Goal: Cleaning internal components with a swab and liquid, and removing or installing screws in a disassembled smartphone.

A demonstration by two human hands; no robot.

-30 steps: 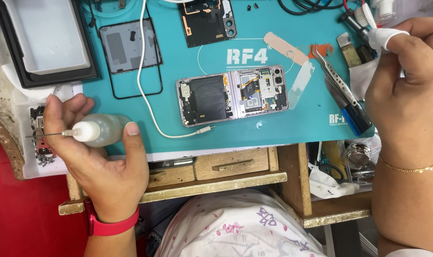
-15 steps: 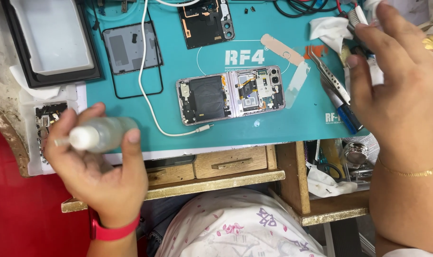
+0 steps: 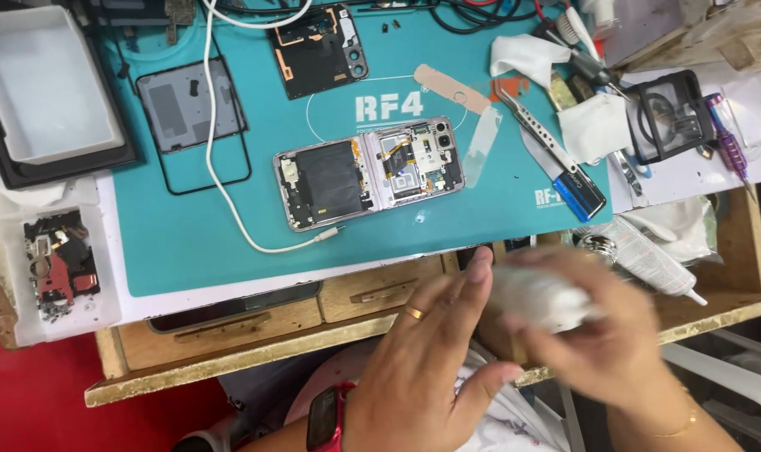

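The soft white crumpled wad of cloth or tissue (image 3: 541, 295) was low in the picture, in front of the wooden bench edge and below the big teal rubber work mat (image 3: 188, 234). The right hand (image 3: 598, 335) had its fingers curled shut around the wad. The left hand (image 3: 430, 351), with a gold ring and a red wrist band, lay flat against it with fingers straight and loose, gripping nothing.

The wad looked light and squashy, so it would likely bend any way and be easy to pinch at any spot. It was blurry, so I could not tell more.

On the mat, well apart from both hands, lay 1 opened silver phone with its insides showing (image 3: 368, 172), a white cable (image 3: 230, 167) and metal tweezers (image 3: 535, 125). Nothing stood between the hands and the wad.
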